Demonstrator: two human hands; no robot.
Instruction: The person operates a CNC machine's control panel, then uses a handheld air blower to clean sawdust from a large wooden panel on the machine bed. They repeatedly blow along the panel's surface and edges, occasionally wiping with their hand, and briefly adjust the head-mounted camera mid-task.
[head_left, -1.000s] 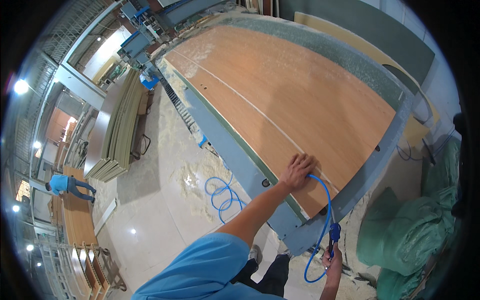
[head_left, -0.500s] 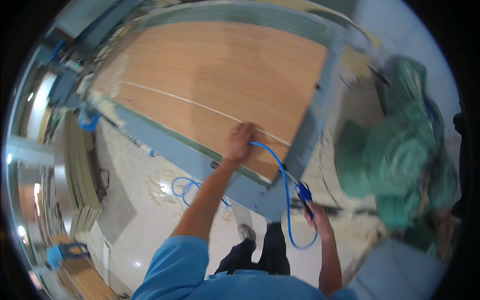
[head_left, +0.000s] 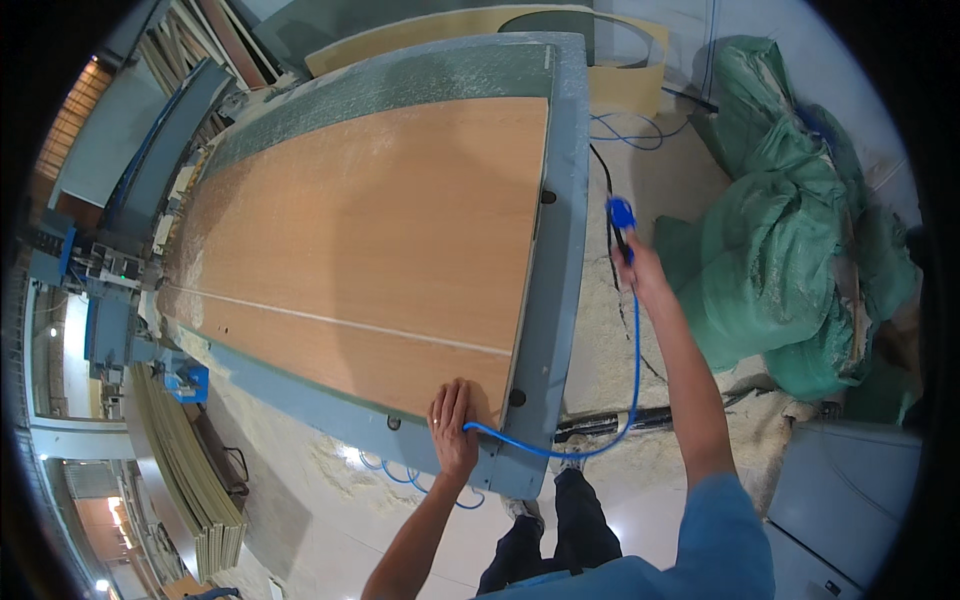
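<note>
A large wood-grain panel (head_left: 400,220) lies on a grey-blue machine bed (head_left: 560,250), with a pale straight groove (head_left: 380,329) running along it. My left hand (head_left: 453,428) rests at the panel's near edge, fingers over the surface. A blue air hose (head_left: 560,452) comes out beside its thumb and appears held against the palm. My right hand (head_left: 640,268) is raised to the right of the bed, closed round the handle of a blue air blow gun (head_left: 621,213). The hose loops from my left hand up to the gun. The nozzle is not distinguishable.
Green sacks (head_left: 770,250) are heaped at the right, beside a grey cabinet (head_left: 840,510). Sawdust covers the floor around the bed. Stacked panels (head_left: 185,470) stand at the left, near a machine head (head_left: 110,265). Blue hose coils (head_left: 410,480) hang below the near edge.
My left hand has moved from the groove back to the panel's near edge. My right hand has lifted the blow gun forward along the bed's right side. The view has turned.
</note>
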